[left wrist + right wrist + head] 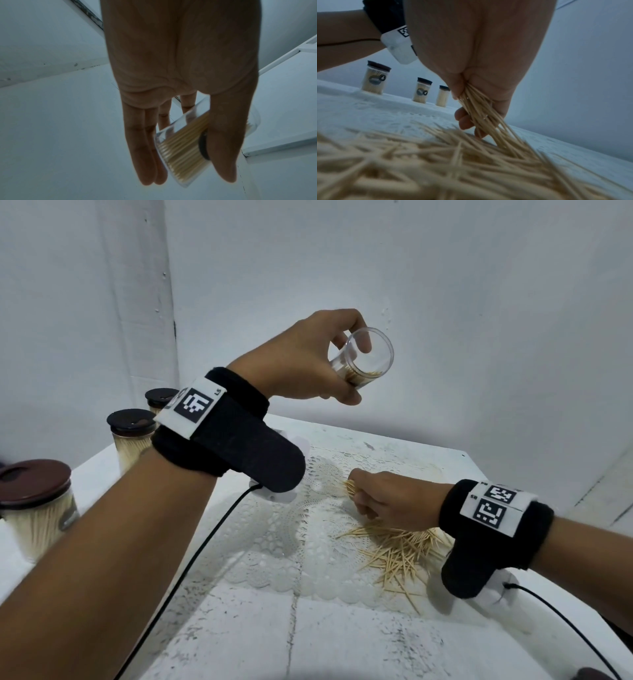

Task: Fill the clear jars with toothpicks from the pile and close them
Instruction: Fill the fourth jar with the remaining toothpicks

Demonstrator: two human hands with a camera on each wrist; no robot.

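My left hand (pixel 329 361) holds a clear open jar (pixel 368 359) tilted in the air above the table, thumb on one side and fingers on the other. The jar (pixel 181 146) has a layer of toothpicks lying in it and no lid. Low over the table, my right hand (pixel 380 498) grips a bunch of toothpicks (pixel 481 116) in a fist, their tips sticking out (pixel 350 487). The loose toothpick pile (pixel 400 553) lies on the lace mat just under and behind that hand.
Three full jars with dark lids stand along the table's left side: (pixel 37 508), (pixel 132 436), (pixel 159 400). A white lace mat (pixel 274 542) covers the table's middle. Black wrist cables (pixel 191 563) trail over the table. White walls close in behind.
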